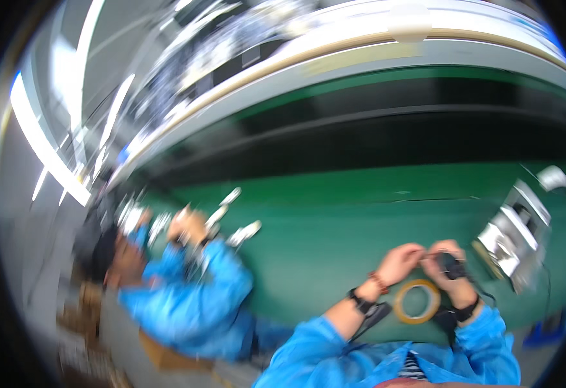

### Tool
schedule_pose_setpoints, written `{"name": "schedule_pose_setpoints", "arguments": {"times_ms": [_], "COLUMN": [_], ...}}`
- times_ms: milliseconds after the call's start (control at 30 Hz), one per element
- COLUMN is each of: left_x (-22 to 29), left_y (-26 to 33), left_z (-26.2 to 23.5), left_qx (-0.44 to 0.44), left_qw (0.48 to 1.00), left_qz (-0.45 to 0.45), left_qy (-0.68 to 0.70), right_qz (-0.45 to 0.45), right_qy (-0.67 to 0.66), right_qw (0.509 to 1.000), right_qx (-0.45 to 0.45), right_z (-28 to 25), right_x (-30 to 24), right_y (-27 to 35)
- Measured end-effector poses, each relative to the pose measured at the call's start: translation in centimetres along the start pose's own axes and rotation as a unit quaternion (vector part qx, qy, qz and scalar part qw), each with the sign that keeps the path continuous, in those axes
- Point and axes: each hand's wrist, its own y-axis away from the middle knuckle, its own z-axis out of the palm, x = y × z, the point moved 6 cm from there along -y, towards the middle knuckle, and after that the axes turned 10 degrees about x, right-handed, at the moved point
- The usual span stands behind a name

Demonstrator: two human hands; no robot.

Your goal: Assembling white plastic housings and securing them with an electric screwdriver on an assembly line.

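Over the green worktop, my left hand (399,263) is closed, its fingertips drawn together close to the fingers of my right hand. Anything in that pinch is too small and blurred to make out. My right hand (441,249) is curled around a small black object (451,266), from which a dark cord seems to run down beside the wrist. Just below the two hands lies a roll of yellow tape (398,304), between my forearms. Dark bands circle both wrists, and a reddish bead bracelet sits on the left one.
A grey-and-white box-like device (522,220) stands on the green worktop (335,239) to the right, a white object (553,178) behind it. At left, a co-worker in blue (186,297) handles blurred items near several white pieces (244,233). A dark conveyor-like strip (386,139) runs along the back.
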Motion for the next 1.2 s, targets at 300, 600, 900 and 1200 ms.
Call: {"name": "schedule_pose_setpoints", "arguments": {"times_ms": [300, 600, 900, 1200], "left_x": [1.3, 1.6, 1.8, 2.1], "left_y": [1.6, 0.6, 1.3, 1.4], "left_z": [-2.4, -2.3, -1.9, -1.8], "left_qx": [0.070, 0.065, 0.084, 0.072], "left_qw": [0.997, 0.997, 0.988, 0.987], "left_qz": [0.023, 0.026, 0.071, 0.068], "left_qy": [-0.005, -0.022, -0.104, -0.125], "right_qz": [0.156, 0.171, 0.008, 0.087], "right_qy": [-0.201, -0.171, -0.088, -0.106], "right_qw": [0.966, 0.970, 0.995, 0.990], "right_qx": [0.045, 0.001, -0.052, -0.038], "right_z": [1.3, 1.4, 2.1, 1.7], "right_x": [2.5, 1.6, -0.8, -0.5], "right_y": [0.5, -0.2, -0.3, 0.1]}}
